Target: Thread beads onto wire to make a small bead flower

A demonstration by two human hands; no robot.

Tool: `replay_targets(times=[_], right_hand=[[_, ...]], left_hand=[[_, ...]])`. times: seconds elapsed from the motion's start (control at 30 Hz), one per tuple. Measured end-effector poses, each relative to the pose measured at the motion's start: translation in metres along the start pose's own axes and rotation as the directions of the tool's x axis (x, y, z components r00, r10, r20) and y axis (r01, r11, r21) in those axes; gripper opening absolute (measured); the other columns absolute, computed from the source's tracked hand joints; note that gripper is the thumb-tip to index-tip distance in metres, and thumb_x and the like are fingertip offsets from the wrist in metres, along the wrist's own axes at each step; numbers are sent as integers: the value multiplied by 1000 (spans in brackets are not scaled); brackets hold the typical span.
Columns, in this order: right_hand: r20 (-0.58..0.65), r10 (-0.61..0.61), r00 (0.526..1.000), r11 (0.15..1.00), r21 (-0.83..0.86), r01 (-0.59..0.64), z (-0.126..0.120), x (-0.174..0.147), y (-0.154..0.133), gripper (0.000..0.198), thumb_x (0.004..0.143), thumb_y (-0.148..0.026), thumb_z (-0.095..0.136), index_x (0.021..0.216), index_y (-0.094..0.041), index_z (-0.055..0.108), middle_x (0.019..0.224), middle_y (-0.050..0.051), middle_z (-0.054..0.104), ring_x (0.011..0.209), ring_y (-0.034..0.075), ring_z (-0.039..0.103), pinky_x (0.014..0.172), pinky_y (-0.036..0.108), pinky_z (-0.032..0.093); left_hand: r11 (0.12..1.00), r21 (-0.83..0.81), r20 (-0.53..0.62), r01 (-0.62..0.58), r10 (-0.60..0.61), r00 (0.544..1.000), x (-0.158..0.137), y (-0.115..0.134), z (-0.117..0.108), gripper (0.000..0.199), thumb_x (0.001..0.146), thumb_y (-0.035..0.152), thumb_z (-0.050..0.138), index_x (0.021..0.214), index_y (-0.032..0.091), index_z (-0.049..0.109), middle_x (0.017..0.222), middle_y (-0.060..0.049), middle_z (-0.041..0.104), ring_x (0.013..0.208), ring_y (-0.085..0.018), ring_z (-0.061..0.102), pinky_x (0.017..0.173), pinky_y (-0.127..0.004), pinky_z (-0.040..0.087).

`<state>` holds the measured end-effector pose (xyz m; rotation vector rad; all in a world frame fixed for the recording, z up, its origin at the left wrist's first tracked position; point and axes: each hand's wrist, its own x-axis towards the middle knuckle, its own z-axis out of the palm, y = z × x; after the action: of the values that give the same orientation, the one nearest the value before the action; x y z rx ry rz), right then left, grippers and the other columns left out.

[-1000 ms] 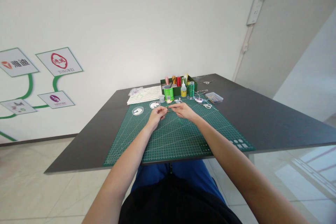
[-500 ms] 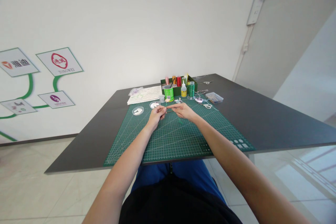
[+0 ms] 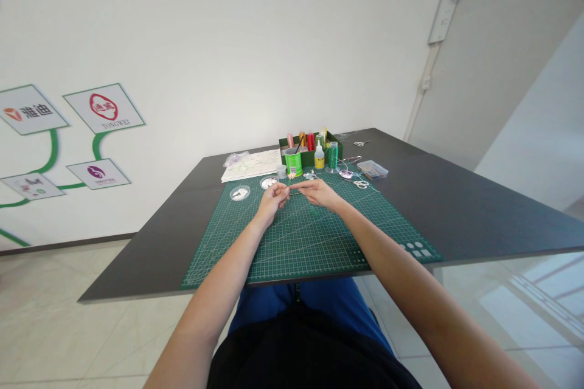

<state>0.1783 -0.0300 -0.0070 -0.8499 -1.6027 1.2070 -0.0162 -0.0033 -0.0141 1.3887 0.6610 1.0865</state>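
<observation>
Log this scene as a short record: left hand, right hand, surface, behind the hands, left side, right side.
Left hand: fingers pinched, seemingly on a slim item too small to identify
Right hand: fingers stretched toward the left fingertips; grip unclear
Surface: green gridded mat on a dark table
Behind the hands: bright green can, small bottle, green box of coloured spools
Left side: two shallow dishes with white contents
Right side: scissors, clear case

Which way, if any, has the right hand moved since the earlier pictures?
No, no clear shift: the right hand is over the same part of the green cutting mat.
</observation>
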Motion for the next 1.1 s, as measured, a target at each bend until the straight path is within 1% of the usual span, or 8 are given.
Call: replay_targets(times=[0.3,0.53,0.7,0.83,0.93,1.1], right_hand=[[6,-12,1000,1000,-4,12,0,1,2,50,86,-36,65,123,-2,69,38,-11,33,35,5,25,37,19,19],[8,-3,1000,1000,-9,3,1,1,1,51,86,-36,65,124,-2,69,38,-11,34,34,6,26,36,20,19],[20,-19,1000,1000,-9,19,1,1,1,50,86,-38,66,122,-4,70,38,-11,33,34,6,25,36,20,18],[23,-27,999,1000,-16,27,1,1,0,49,86,-38,64,120,-3,71,39,-11,33,35,6,25,36,20,18],[21,-26,999,999,-31,26,0,0,0,49,87,-37,63,121,-2,70,39,-11,33,35,6,25,36,20,19],[26,-19,999,998,-60,20,0,0,1,52,87,-36,62,123,-1,68,38,-11,33,34,6,26,36,20,19]], left_hand=[[1000,-16,5,9,-9,1000,-1,2,1,44,68,48,84,83,17,56,60,4,57,40,-3,33,42,-19,16],[999,-29,-10,15,-15,1000,-1,1,1,48,66,52,85,80,16,56,60,4,54,40,-2,31,41,-19,16],[999,-46,-9,29,-29,1000,-1,0,1,47,67,53,84,77,17,55,56,7,45,41,-3,27,41,-19,15],[998,-53,5,33,-33,999,-1,1,0,47,70,56,81,80,16,58,55,8,40,41,-2,24,42,-20,12],[998,-54,-8,32,-33,999,0,1,0,48,69,57,82,81,16,59,56,7,41,40,-2,24,42,-20,11],[999,-43,-27,24,-25,999,0,0,-1,47,69,54,83,79,16,56,55,7,41,41,-3,25,42,-20,12]])
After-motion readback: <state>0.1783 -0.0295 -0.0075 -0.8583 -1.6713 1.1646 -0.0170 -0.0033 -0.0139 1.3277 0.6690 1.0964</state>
